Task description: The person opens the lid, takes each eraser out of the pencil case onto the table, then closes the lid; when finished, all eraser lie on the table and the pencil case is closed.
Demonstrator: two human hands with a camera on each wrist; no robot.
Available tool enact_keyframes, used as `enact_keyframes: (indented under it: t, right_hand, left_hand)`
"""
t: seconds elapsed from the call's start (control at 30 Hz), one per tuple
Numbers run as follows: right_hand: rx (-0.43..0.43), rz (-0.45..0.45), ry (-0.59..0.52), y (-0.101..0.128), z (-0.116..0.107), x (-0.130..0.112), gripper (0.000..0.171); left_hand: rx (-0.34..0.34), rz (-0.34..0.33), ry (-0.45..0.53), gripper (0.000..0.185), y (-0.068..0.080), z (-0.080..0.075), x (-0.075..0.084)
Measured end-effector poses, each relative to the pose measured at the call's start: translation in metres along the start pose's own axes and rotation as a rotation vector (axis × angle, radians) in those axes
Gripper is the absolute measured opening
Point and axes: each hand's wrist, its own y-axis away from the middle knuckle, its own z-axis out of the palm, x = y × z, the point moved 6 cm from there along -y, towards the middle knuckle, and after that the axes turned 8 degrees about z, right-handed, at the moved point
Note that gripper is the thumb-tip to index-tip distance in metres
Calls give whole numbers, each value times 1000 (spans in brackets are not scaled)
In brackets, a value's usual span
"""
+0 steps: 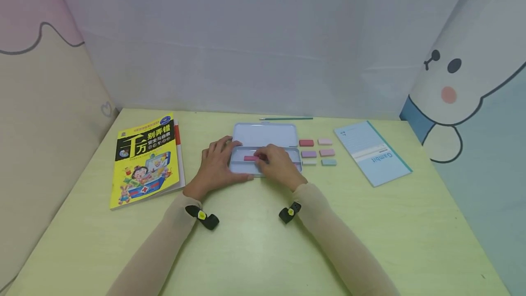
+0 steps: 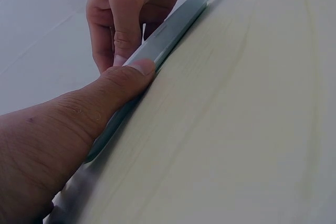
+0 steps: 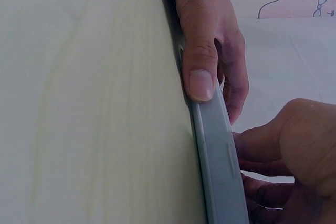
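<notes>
An open pale-blue pencil case (image 1: 265,135) lies on the table, its lid tipped back. My left hand (image 1: 215,163) grips the case's left end, the thumb along the front edge and the fingers toward the back. In the left wrist view, the left thumb (image 2: 121,85) presses on the case's rim (image 2: 168,30). My right hand (image 1: 277,163) reaches into the tray and pinches a pink eraser (image 1: 249,158) near its right end. In the right wrist view, the case's side (image 3: 218,156) hides the right fingertips and the eraser.
Several coloured erasers, among them a red one (image 1: 306,142) and a green one (image 1: 328,162), stand in two columns right of the case. A pencil (image 1: 287,118) lies behind it. A yellow book (image 1: 145,163) is at left, a notebook (image 1: 371,152) at right.
</notes>
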Motion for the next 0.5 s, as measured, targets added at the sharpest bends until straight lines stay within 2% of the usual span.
enact_keyframes:
  t: [0.5]
  right_hand:
    - [35, -8, -26, 0, -1, 3, 22]
  left_hand:
    - [7, -3, 4, 102, 0, 3, -4]
